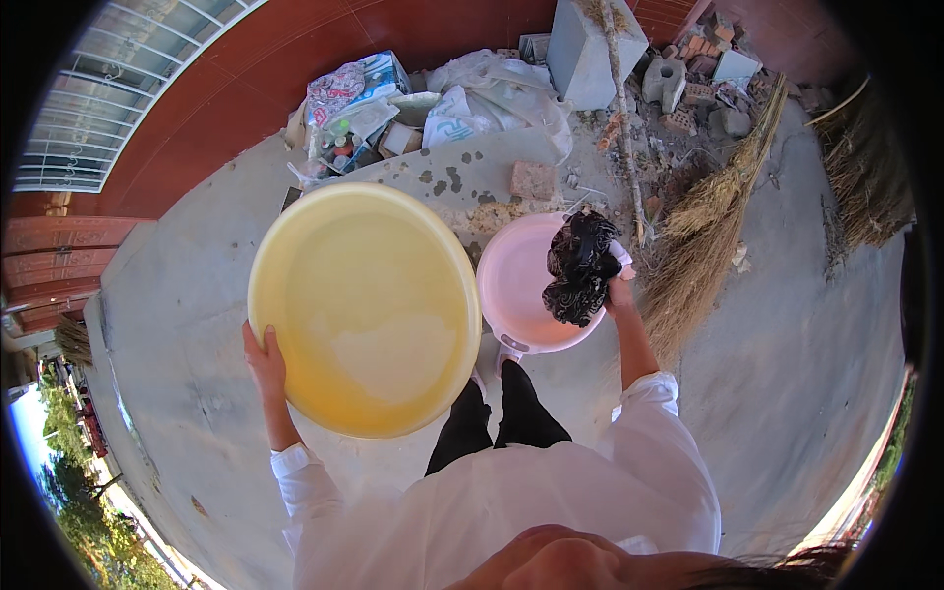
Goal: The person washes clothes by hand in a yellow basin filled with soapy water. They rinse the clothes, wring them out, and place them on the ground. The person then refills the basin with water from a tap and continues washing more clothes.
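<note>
My left hand (265, 361) grips the left rim of a large round yellow plastic basin (365, 310), the thumb over the edge and the other fingers outside it. To its right is a smaller pink plastic basin (516, 284) with a slot near its lower rim. At that basin's right rim my right hand (621, 289) is closed around a bunched black patterned cloth (581, 269) and something pale pink beside it. The cloth covers part of the pink basin. Whether these fingers also hold the rim cannot be told.
Beyond the basins lie a brick (533, 181), plastic sheeting (509, 96) and a heap of bags and bottles by the red wall. A straw broom (708, 214) and a long stick (625, 133) lie on the right, near a pale block (590, 63) and rubble. My feet stand just below the pink basin.
</note>
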{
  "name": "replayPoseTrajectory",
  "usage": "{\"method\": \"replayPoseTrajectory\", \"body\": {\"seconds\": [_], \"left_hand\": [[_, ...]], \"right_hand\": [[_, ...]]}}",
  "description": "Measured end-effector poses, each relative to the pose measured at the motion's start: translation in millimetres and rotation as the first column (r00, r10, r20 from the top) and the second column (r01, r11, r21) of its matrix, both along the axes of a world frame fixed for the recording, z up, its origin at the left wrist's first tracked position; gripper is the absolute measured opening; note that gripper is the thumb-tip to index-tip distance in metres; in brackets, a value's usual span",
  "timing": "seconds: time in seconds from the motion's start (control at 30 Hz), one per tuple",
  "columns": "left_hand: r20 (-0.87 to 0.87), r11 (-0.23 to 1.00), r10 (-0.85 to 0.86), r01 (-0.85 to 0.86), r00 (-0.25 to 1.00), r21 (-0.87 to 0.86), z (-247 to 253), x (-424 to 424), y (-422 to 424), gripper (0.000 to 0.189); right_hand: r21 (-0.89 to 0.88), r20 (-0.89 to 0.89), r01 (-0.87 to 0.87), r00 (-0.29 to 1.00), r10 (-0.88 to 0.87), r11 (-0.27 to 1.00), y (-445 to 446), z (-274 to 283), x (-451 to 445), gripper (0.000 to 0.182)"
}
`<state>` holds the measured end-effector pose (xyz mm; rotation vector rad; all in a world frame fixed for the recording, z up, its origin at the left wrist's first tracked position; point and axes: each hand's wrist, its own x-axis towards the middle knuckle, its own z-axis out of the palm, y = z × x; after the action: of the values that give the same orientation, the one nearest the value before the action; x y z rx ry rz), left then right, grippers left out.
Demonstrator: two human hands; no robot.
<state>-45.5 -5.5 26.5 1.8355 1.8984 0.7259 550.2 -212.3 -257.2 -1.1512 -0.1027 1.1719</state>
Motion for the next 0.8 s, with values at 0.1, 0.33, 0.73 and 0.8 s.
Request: {"method": "replayPoseTrajectory", "body": {"seconds": [0.1,0.33,0.73,0.8], "left_hand": [[0.009,1.0,-0.004,0.004,1.0,0.018,7,0,-3,0.036],[0.096,0.998,-0.004,-0.001,0.995,0.055,3,0,-1,0.042],[0.241,0.935,-0.057,-0.033,0.969,0.353,39,-38,-18,0.045],[0.162,0.903,-0.154,0.072,0.975,0.423,56,-22,-22,0.045]], "right_hand": [[0.085,0.094,-0.055,0.994,0.047,0.995,29,133,-9,0.05],[0.353,0.246,-0.204,0.962,0.12,0.913,71,381,-69,0.042],[-0.105,0.902,-0.644,0.26,0.345,0.758,146,368,-304,0.049],[-0.177,0.973,-0.648,0.0,0.233,0.741,148,326,-311,0.055]]}}
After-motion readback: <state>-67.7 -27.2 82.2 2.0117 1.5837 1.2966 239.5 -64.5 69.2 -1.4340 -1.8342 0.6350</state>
